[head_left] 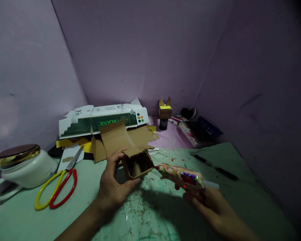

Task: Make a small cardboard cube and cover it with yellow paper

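My left hand [114, 185] grips a small open cardboard box [137, 164] from its left side, thumb under it and fingers over its top edge, just above the green mat [90, 201]. My right hand [208, 201] is closed round a glue gun [182, 175] wrapped in colourful patterned paper. A clear glue stick pokes out of the gun's back, and a small red light glows on its side. The gun's nozzle touches the box's right edge.
Scissors [59, 187] with red and yellow handles lie at the left, beside a white pot with a gold lid [20, 164]. Flattened cartons [102, 122], cardboard sheets, a small cardboard figure [165, 112], markers and a dark pen [214, 166] lie further back. Purple walls enclose the corner.
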Demonstrator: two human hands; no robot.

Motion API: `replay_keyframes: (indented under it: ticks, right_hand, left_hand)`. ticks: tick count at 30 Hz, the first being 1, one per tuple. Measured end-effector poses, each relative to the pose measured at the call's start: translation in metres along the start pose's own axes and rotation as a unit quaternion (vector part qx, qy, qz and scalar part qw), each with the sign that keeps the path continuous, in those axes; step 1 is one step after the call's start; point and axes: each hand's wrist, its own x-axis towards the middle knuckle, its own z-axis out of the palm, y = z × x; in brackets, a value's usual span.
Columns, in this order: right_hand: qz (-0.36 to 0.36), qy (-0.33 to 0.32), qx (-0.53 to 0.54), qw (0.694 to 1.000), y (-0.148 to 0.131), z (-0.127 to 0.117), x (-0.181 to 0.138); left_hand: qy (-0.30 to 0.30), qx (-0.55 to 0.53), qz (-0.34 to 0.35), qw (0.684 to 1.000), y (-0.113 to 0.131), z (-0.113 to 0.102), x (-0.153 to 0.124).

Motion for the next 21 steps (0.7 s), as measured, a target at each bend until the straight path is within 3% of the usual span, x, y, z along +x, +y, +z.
replay_keyframes:
  ticks: [14, 21]
  right_hand:
    - [0.006, 0.005, -0.021, 1.0, 0.01, 0.002, -0.005]
    - [-0.027, 0.034, -0.015, 0.999, -0.005, 0.013, -0.003]
  left_hand:
    - [-0.012, 0.04, 0.109, 0.993, 0.0, -0.001, 0.0]
    - [-0.01, 0.069, 0.149, 0.986, 0.005, 0.0, -0.001]
